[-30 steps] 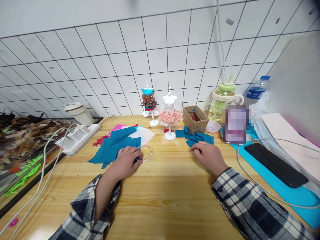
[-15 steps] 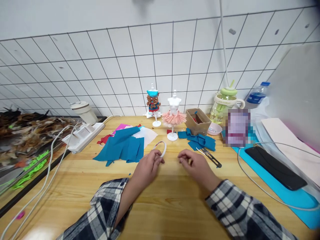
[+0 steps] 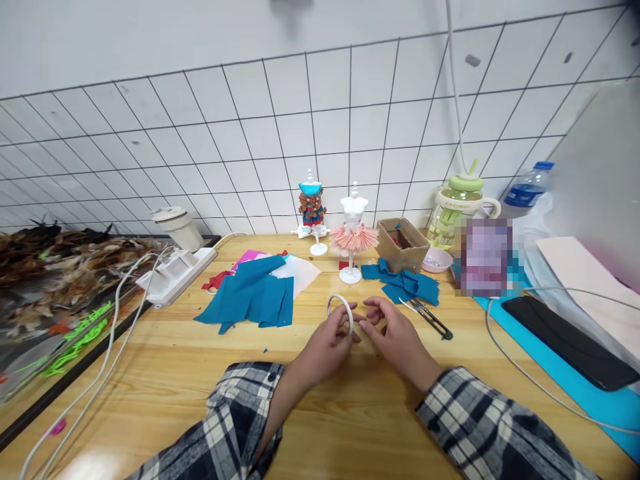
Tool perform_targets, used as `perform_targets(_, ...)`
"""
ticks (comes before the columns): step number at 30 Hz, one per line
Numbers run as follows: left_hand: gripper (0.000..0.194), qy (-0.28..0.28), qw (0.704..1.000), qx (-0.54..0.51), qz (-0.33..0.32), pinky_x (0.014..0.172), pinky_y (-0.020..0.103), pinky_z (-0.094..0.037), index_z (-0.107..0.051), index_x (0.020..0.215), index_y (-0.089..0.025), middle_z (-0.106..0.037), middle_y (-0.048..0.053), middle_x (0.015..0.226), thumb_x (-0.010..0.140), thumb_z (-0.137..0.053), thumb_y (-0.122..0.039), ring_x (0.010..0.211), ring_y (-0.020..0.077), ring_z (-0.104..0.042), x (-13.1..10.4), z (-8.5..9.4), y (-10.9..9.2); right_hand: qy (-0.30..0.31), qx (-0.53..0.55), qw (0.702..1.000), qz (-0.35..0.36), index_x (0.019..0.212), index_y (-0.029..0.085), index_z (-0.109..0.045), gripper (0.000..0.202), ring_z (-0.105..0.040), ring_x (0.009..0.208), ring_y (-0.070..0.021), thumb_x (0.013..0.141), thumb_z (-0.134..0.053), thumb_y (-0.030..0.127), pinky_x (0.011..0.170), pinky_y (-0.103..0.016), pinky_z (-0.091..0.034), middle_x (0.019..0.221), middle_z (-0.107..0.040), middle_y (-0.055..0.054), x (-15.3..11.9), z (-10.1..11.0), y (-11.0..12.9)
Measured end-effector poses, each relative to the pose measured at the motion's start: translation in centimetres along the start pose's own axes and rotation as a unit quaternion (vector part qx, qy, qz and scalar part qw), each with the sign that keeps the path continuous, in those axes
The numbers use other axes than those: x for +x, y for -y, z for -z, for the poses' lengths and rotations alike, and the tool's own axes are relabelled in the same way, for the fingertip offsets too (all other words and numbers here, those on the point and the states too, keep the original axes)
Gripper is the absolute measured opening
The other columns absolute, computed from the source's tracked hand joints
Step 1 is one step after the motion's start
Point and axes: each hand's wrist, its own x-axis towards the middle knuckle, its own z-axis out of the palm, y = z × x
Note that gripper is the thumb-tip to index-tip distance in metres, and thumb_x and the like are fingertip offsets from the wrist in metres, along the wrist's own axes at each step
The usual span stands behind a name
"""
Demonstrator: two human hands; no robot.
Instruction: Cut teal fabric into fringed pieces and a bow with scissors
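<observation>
A narrow white ring, like a thin roll of tape (image 3: 349, 319), stands upright in my left hand (image 3: 327, 347), pinched near its lower part. Close by on the right, my right hand (image 3: 400, 337) is partly curled, thumb and forefinger apart. Its thumb tip comes up to the left fingertips; whether they touch I cannot tell. Beyond the hands stands a small white dress form (image 3: 354, 208) wearing a pink pleated skirt (image 3: 354, 237). Teal cloth pieces (image 3: 250, 293) lie to the left, and a teal strip heap (image 3: 413, 283) with black thread snips (image 3: 434, 320) lies to the right.
Behind is another dress form (image 3: 313, 207) in brown and teal. A cardboard box (image 3: 403, 243), small pink bowl (image 3: 437, 259) and green-lidded jug (image 3: 460, 207) stand back right. A black phone (image 3: 570, 341) lies right; a power strip (image 3: 175, 275) and cables lie left.
My left hand has moved right with the white ring, bringing it close to my right hand. The right thumb has come toward the left fingertips. The view has shifted slightly.
</observation>
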Motion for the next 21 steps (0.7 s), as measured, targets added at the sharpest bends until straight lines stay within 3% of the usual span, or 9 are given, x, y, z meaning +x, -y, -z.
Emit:
perform_targets(3, 0.035, 0.031, 0.99, 0.141, -0.012, 0.08, 0.029, -0.048, -0.051, 0.123, -0.024, -0.069, 0.005, 0.101, 0.089, -0.046, -0.018, 0.09, 0.019, -0.064, -0.6, 0.5, -0.2, 0.004, -0.012, 1.0, 0.021, 0.12, 0.019, -0.049, 0.037, -0.058, 0.075, -0.0157, 0.086, -0.055, 0.033, 0.065, -0.029, -0.05, 0.097, -0.061, -0.005, 0.1, 0.6, -0.5)
perform_targets(6, 0.02, 0.044, 0.976, 0.214, -0.024, 0.075, 0.027, -0.046, -0.059, 0.102, -0.023, -0.069, 0.004, 0.095, 0.094, -0.041, -0.024, 0.086, 0.0194, -0.063, -0.8, 1.0, -0.3, 0.024, -0.013, 0.997, 0.065, 0.119, 0.021, -0.051, 0.034, -0.058, 0.079, -0.0162, 0.087, -0.054, 0.03, 0.068, -0.028, -0.05, 0.098, -0.063, -0.005, 0.0, 0.9, -0.4)
perform_targets(12, 0.021, 0.02, 0.939, 0.329, -0.1, 0.088, 0.033, -0.039, -0.061, 0.082, -0.021, -0.067, 0.004, 0.087, 0.094, -0.045, -0.029, 0.089, 0.02, -0.06, -0.6, 1.4, -0.7, 0.054, -0.048, 0.987, 0.145, 0.098, 0.021, -0.061, 0.016, -0.059, 0.09, -0.0199, 0.086, -0.057, 0.03, 0.078, -0.032, -0.047, 0.096, -0.067, -0.005, -0.2, 0.7, 0.2)
perform_targets(14, 0.022, 0.028, 0.93, 0.353, -0.097, 0.084, 0.033, -0.039, -0.06, 0.08, -0.021, -0.066, 0.003, 0.081, 0.094, -0.044, -0.028, 0.082, 0.0191, -0.059, -0.7, 1.5, -0.9, 0.075, -0.091, 0.98, 0.159, 0.089, 0.021, -0.063, 0.013, -0.06, 0.088, -0.0197, 0.088, -0.054, 0.031, 0.079, -0.032, -0.045, 0.09, -0.068, -0.005, 0.0, 1.4, 0.1)
perform_targets(17, 0.024, 0.034, 0.922, 0.376, -0.082, 0.073, 0.031, -0.039, -0.059, 0.076, -0.021, -0.064, 0.003, 0.076, 0.093, -0.045, -0.031, 0.077, 0.0195, -0.057, -0.8, 1.8, -1.0, 0.056, -0.22, 0.969, 0.098, 0.082, 0.022, -0.064, 0.022, -0.061, 0.079, -0.0191, 0.091, -0.048, 0.034, 0.068, -0.03, -0.041, 0.082, -0.068, -0.003, 0.6, 3.7, -0.6)
perform_targets(21, 0.025, 0.031, 0.923, 0.375, -0.078, 0.072, 0.03, -0.037, -0.057, 0.074, -0.021, -0.062, 0.002, 0.073, 0.093, -0.045, -0.031, 0.075, 0.019, -0.055, -0.8, 2.1, -0.9, 0.003, -0.382, 0.923, -0.04, 0.085, 0.025, -0.067, 0.026, -0.063, 0.073, -0.0204, 0.091, -0.046, 0.039, 0.053, -0.029, -0.028, 0.086, -0.071, -0.003, 1.4, 7.1, -2.5)
